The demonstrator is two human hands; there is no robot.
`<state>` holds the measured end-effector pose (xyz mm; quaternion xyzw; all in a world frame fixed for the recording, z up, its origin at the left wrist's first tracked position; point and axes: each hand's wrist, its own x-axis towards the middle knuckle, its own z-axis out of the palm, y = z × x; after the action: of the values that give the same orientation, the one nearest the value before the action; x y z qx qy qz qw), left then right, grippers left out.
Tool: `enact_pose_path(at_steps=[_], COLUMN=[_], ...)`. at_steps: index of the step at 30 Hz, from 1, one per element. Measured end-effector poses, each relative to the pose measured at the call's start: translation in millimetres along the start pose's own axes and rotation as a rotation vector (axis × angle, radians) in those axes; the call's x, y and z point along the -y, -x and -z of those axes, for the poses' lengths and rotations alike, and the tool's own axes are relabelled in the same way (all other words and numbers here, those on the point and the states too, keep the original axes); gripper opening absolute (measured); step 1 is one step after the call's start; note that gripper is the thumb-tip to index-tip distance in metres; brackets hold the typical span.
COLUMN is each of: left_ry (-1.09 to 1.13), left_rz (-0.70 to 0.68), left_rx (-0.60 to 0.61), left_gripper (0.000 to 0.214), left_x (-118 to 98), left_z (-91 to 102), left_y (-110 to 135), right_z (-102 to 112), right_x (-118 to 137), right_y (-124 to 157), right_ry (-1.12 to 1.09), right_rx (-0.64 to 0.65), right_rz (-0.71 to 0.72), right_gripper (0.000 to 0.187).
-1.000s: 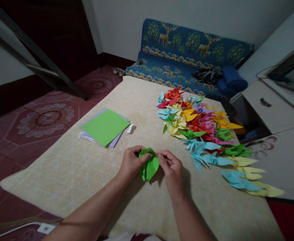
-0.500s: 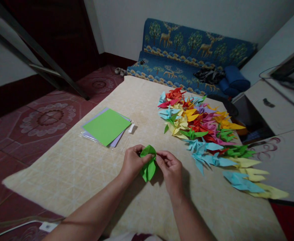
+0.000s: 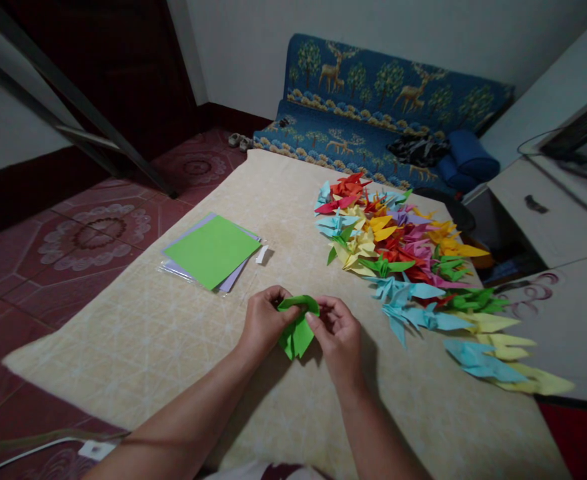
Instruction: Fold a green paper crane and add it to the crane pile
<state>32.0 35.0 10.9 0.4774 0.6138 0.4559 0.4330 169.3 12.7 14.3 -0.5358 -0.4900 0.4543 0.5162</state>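
A partly folded piece of green origami paper [image 3: 298, 333] is held just above the table, its top flap curled over and two points hanging down. My left hand [image 3: 267, 320] pinches its left side, thumb laid across the front. My right hand [image 3: 338, 331] grips the right edge between thumb and fingers. Beyond my left hand lies a stack of square paper [image 3: 213, 250], a green sheet over purple ones, partly in clear plastic wrapping. To the right spreads a pile of folded paper cranes [image 3: 398, 253] in many colours.
A patterned cream cloth covers the table [image 3: 163, 347]. A small white scrap [image 3: 262, 254] sits beside the paper stack. Behind the table stands a blue sofa [image 3: 343, 127]; a pale cabinet [image 3: 553, 213] is at the right, and a metal ladder [image 3: 93, 140] leans at the left.
The upper part of the green paper has been opened wider and bent over at the top. My right thumb has shifted slightly left and down onto its front.
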Motion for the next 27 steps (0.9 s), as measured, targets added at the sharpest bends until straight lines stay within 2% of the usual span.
enact_pose_path(at_steps=[9,15,18,22,27], left_ry=[0.016,0.024,0.017,-0.012,-0.005], left_rz=[-0.015,-0.029,-0.056,-0.059,-0.044], left_rx=[-0.027,-0.006,0.011,0.029,0.028], left_gripper=[0.014,0.017,0.016,0.017,0.022], left_x=[1.8,6.7,6.8,4.2,2.0], left_z=[-2.3,-6.2,-6.1,-4.1,-1.9], left_y=[3.2,3.6,3.3,3.5,3.2], right_z=[-3.8,-7.5,-10.7,-11.2,-6.5], right_x=[-8.6,-7.7,-2.3,7.8,9.6], right_y=[-0.2,-0.5,-0.1,2.4,3.8], right_ry=[0.297,0.531,0.598,0.61,0.371], right_rx=[-0.12,-0.24,-0.185,-0.088,0.012], right_rz=[0.092,0.312,0.401,0.379,0.307], right_gripper=[0.008,0.014,0.017,0.016,0.008])
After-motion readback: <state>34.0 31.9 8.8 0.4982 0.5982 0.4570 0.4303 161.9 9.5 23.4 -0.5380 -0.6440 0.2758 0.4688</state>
